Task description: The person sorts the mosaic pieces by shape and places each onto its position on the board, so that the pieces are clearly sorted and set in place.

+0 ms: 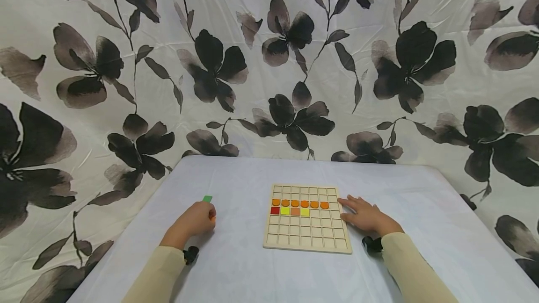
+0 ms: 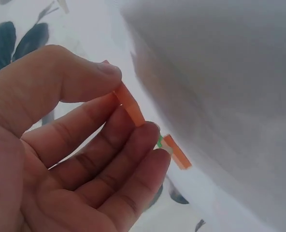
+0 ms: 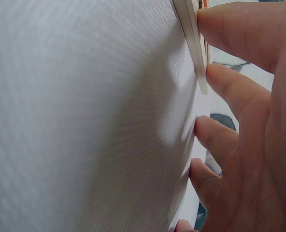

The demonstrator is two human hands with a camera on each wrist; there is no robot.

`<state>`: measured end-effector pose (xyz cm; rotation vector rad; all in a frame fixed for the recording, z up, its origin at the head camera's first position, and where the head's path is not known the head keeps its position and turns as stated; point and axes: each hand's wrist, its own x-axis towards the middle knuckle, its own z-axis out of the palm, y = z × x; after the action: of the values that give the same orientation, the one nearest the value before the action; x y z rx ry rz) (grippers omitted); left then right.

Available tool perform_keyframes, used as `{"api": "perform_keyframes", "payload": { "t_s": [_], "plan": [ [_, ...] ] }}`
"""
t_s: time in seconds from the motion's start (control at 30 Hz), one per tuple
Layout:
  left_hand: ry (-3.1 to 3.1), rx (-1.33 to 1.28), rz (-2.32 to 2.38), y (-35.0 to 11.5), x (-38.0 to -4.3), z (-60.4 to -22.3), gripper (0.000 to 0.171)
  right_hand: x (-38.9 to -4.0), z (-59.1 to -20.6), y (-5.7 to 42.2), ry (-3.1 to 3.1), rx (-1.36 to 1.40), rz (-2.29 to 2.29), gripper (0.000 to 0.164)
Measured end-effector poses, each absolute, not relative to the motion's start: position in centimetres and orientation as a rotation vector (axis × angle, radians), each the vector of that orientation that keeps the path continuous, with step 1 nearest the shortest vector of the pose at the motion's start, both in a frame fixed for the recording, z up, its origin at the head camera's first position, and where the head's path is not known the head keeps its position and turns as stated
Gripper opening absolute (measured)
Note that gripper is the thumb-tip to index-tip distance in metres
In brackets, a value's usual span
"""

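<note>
My left hand [image 1: 194, 219] is over the left part of the table, pinching a thin orange tile [image 2: 131, 107] between thumb and fingertips. Just past those fingertips, a second orange piece [image 2: 178, 152] and a bit of green show in the left wrist view; the head view has a green tile [image 1: 207, 198] beyond the knuckles. A wooden grid board [image 1: 307, 241] lies flat at centre. My right hand [image 1: 363, 214] has its fingers spread, thumb and index finger at the board's right edge [image 3: 191, 43] and the other fingertips down by the white tabletop.
On the board, a row of several round orange pieces [image 1: 295, 203] stands above square tiles: a red one [image 1: 275, 210], two yellow ones [image 1: 285, 211] and an orange one [image 1: 295, 211]. A white cloth [image 1: 236, 270] covers the table. Behind hangs a floral curtain [image 1: 236, 8].
</note>
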<state>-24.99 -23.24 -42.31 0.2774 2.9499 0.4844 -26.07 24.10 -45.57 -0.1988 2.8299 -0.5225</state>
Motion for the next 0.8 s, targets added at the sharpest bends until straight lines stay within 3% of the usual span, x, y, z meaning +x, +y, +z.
{"api": "perform_keyframes", "payload": {
  "t_s": [0.8],
  "plan": [
    [2.938,0.398,0.427,-18.1,-27.3,-42.1,0.018,-26.1,-45.5,24.1,2.821,-0.190,-0.537,0.061]
  ]
}}
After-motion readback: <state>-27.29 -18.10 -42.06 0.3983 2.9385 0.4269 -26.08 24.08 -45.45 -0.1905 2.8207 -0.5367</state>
